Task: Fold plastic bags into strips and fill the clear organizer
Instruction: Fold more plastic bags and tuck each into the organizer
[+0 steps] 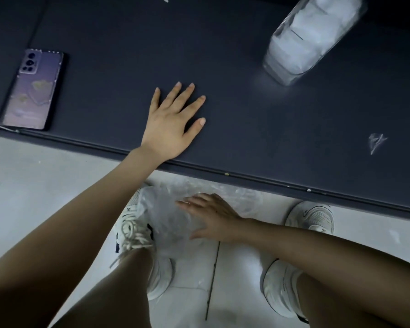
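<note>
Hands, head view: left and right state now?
Left hand: open, flat on the table.
Right hand: open, straight fingers on the plastic bag.

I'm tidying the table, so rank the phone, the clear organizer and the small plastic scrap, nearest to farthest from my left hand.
1. Phone, left of the left hand, and clear organizer, back right: too close to call.
2. Plastic scrap, far right near the front edge: clearly farthest.

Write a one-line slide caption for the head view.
Left hand flat on the dark table; right hand touches plastic bags on the floor below.
</note>
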`<state>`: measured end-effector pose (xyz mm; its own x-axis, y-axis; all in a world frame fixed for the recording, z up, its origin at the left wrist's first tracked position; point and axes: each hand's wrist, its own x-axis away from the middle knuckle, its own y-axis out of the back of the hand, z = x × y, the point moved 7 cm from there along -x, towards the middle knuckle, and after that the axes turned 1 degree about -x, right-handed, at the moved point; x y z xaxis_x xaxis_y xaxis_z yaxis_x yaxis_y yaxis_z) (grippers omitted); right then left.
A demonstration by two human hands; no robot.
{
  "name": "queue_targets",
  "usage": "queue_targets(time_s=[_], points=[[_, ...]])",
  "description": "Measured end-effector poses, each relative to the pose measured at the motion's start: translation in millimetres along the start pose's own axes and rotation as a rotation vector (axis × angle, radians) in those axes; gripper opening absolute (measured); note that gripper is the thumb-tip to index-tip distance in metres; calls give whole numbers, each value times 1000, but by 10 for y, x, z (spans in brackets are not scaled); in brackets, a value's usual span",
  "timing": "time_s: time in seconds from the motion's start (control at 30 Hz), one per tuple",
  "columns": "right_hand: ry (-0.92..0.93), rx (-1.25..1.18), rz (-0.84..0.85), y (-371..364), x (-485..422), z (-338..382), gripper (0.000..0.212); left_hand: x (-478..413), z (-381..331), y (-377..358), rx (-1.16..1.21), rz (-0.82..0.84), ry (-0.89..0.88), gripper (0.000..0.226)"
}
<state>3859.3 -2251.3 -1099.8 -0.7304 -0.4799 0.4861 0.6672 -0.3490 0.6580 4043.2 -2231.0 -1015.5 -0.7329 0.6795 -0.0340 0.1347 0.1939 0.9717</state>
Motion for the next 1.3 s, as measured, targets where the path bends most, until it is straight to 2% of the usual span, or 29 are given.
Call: queue_targets(time_s=[0.07, 0.17, 0.2, 0.27, 0.4, 0.53, 0.6, 0.67, 0.73, 0.83, 0.9, 0.97, 1.07, 1.17, 1.23, 1.3], points=[[-42, -6, -7, -102, -94, -14, 71, -2, 18, 44, 77, -54, 11, 50], [-63, -157, -80, -127, -107, -60, 29, 28, 71, 73, 175, -99, 37, 46], [-80, -205, -82, -117, -74, -74, 22, 44, 80, 71, 197, -102, 36, 45], [-99, -277, -104, -14, 23, -50, 21, 96, 114, 99, 264, -135, 42, 43], [-151, -471, -256, 559, 308, 59, 15, 202, 175, 322, 489, -180, 160, 43], [-125, -592, -340, 1387, 577, 162, 5, 205, 40, 571, 927, 13, 246, 20], [-104, -627, -391, 1791, 651, 163, 11, 201, -47, 701, 1090, 86, 272, 38], [-120, -647, -467, 2098, 691, 107, 9, 213, -141, 807, 1154, 163, 278, 54], [-174, -660, -531, 2292, 706, 14, 7, 248, -240, 917, 1161, 198, 266, 59], [-241, -709, -584, 2494, 738, -84, 15, 282, -347, 1073, 1123, 199, 276, 61], [-282, -785, -629, 2606, 813, -99, 20, 311, -432, 1135, 1080, 210, 294, 70], [-333, -856, -700, 2732, 917, -115, 21, 321, -512, 1221, 1048, 161, 304, 77], [-418, -910, -844, 2946, 1127, -153, 19, 318, -591, 1411, 1039, 29, 301, 76], [-486, -998, -946, 3107, 1324, -158, 22, 306, -814, 1621, 926, 30, 165, 75], [-508, -1110, -977, 3152, 1435, -128, 20, 292, -1012, 1658, 767, 95, 36, 86], [-522, -1228, -991, 3162, 1547, -85, 15, 248, -1136, 1610, 652, 85, -68, 93]])
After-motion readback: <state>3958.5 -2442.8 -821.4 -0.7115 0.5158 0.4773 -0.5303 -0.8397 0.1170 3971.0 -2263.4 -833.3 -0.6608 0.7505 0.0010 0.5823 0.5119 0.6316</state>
